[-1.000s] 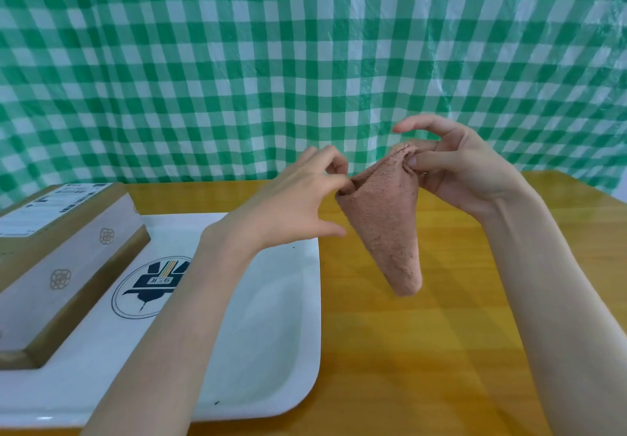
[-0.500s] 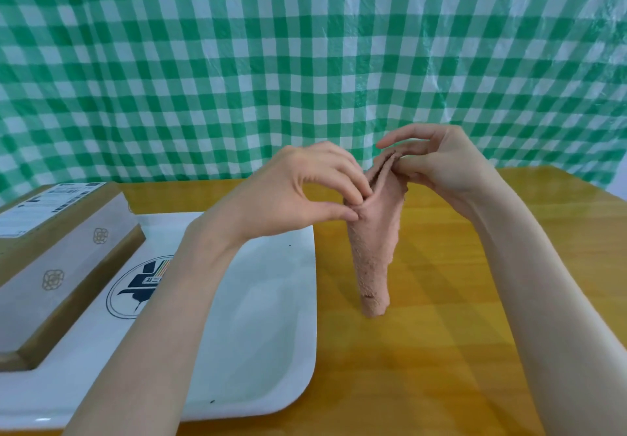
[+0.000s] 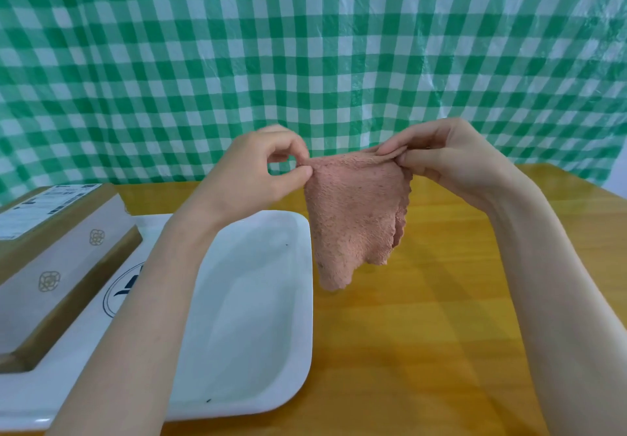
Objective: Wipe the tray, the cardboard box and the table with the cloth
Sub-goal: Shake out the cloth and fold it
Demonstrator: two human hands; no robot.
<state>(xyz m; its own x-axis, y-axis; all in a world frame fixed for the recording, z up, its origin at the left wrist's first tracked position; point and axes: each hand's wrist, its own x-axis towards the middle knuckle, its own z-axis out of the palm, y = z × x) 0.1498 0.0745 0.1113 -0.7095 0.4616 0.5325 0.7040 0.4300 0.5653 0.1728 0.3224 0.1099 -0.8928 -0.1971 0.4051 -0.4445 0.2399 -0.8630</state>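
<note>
1. Cardboard box [image 3: 57, 238]: rests on the left part of the tray [image 3: 251, 317], likely so both stay within reach for wiping.
2. Left hand [image 3: 258, 171]: thumb and forefinger pinch the upper left corner of the cloth [image 3: 353, 218].
3. Cloth: hangs in the air between the hands, above the table [image 3: 424, 350] and just right of the tray. The top edge is drawn taut, apparently to spread it for use.
4. Right hand [image 3: 451, 160]: thumb and fingers pinch the upper right corner, where the layers bunch.
5. Table: wiping appears not yet begun.
</note>
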